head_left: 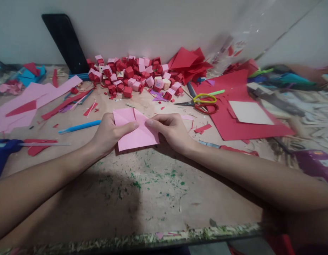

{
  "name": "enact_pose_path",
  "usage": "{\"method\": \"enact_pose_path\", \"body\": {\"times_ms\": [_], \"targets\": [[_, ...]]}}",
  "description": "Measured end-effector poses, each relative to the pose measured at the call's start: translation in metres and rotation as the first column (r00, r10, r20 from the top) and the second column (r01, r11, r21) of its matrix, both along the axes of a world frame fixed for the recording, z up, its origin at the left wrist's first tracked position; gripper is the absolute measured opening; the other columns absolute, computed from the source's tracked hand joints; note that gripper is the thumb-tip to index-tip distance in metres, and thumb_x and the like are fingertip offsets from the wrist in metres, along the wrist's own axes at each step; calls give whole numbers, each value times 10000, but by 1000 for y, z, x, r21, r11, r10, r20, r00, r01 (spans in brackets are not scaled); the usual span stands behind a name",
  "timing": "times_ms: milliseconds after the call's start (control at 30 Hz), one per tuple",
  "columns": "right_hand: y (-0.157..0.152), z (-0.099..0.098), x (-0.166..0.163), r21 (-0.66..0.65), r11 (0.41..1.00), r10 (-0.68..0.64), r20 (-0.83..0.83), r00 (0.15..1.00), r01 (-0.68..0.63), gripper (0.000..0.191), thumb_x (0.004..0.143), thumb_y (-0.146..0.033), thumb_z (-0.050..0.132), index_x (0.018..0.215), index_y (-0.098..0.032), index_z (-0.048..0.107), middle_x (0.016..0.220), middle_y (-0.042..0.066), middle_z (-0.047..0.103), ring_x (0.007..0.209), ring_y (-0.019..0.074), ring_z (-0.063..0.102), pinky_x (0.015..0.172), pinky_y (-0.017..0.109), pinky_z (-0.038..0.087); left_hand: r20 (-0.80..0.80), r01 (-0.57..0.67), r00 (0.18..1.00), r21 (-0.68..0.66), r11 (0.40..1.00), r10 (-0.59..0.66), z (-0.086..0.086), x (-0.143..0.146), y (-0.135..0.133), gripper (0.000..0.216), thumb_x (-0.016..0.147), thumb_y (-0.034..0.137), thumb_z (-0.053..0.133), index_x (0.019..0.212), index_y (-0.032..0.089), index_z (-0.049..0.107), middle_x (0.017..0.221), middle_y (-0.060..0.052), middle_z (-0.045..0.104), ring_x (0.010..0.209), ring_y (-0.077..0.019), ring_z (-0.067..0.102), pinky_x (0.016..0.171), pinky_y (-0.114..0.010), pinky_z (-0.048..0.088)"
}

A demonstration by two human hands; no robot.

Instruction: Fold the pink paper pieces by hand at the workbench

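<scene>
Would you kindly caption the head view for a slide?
Left hand and right hand hold creased pink paper near piled red and pink paper cubes.

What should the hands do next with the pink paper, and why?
I'd probably press down the crease in the pink paper: it looks slightly raised near the top edge, and the left hand and right hand both hold the paper with thumbs on top.

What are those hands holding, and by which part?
A creased pink paper sheet: the left hand holds its left side, the right hand its right side.
</scene>
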State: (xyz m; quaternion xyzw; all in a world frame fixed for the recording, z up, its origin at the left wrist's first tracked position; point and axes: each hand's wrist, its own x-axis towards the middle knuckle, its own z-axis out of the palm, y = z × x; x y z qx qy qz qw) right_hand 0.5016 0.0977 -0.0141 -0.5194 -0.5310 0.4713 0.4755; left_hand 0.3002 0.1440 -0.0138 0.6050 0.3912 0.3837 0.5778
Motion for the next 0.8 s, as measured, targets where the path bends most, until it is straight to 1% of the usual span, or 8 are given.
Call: {"method": "enact_pose_path", "body": {"times_ms": [100,200,333,500,567,700,800], "targets": [[0,-1,1,2,1000,10,-13,1000,-10,299,860,-412,765,718,-151,730,617,-10,589,572,113,474,513,266,324,-6,-9,1000,-1,1000,9,1,1,0,303,734,390,864,914,152,811,936,-82,817,793,-215,737,656,-277,581],[0,0,1,8,1000,10,-7,1000,-10,293,854,-399,765,706,-150,723,607,-15,579,566,109,458,512,267,316,1,-3,1000,-9,1000,3,0,1,0,310,724,402,871,896,153,800,922,-80,813,793,-217,737,653,-277,577],[0,1,0,14,1000,5,20,1000,-6,290,846,-391,765,703,-142,729,621,-10,590,595,112,467,536,268,335,-28,-12,1000,5,1000,12,1,0,1,333,726,402,858,929,145,796,918,-82,810,790,-221,732,649,-283,576],[0,2,0,20,1000,-3,24,1000,2,245,842,-362,761,718,-152,744,642,-7,621,615,119,486,559,271,360,-72,8,997,20,1000,-7,4,-1,0,329,734,414,848,916,147,785,904,-80,801,779,-216,719,647,-283,567],[1,2,0,42,999,5,11,1000,-5,207,833,-347,773,743,-161,759,696,2,664,656,129,523,596,273,392,-126,29,992,32,999,-25,5,-1,-2,309,743,411,842,888,145,777,852,-73,786,728,-199,698,602,-267,536],[2,1,1,87,995,47,4,999,-47,192,831,-364,801,785,-178,784,793,16,730,729,147,583,659,283,439,-273,79,960,65,995,-59,7,-1,-5,253,743,387,818,763,150,732,682,-40,707,575,-156,604,484,-242,419],[3,1,0,107,991,80,16,997,-81,200,825,-374,823,786,-179,799,810,23,745,737,150,594,670,287,449,-314,114,945,69,991,-86,9,1,-6,248,732,370,802,679,159,683,608,-19,645,524,-133,540,456,-234,371]]}}
